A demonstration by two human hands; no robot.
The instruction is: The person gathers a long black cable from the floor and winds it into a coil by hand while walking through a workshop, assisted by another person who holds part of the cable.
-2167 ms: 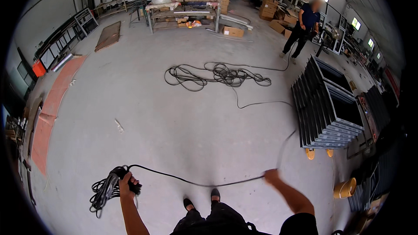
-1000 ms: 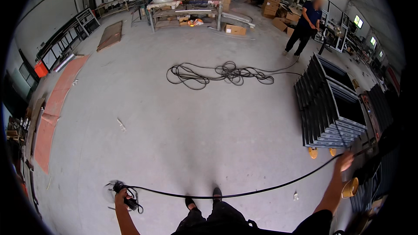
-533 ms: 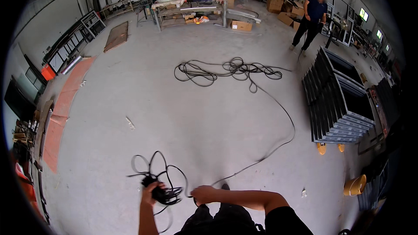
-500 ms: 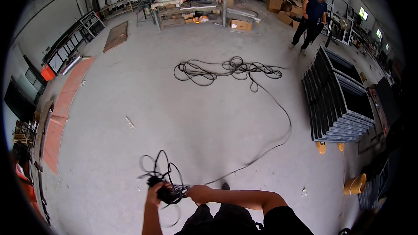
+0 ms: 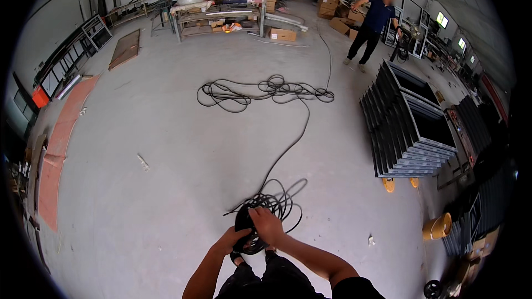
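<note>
Grey floor (image 5: 183, 138) spreads left of the frame stack (image 5: 383, 130), where I have left hand (image 5: 228, 239) and right hand (image 5: 267, 226) gripping the coiled black cable (image 5: 242, 221), probably pliant, springy and weighty, best grasped round its bunched strands.

"What does that grey floor (image 5: 194, 144) before you carry?"

"Ahead of you lie loose loops of black cable (image 5: 276, 93); to your left, a long pink sheet (image 5: 62, 135) and, farther off, a brown board (image 5: 125, 50); to your right, a yellow bucket (image 5: 437, 226)."
</note>
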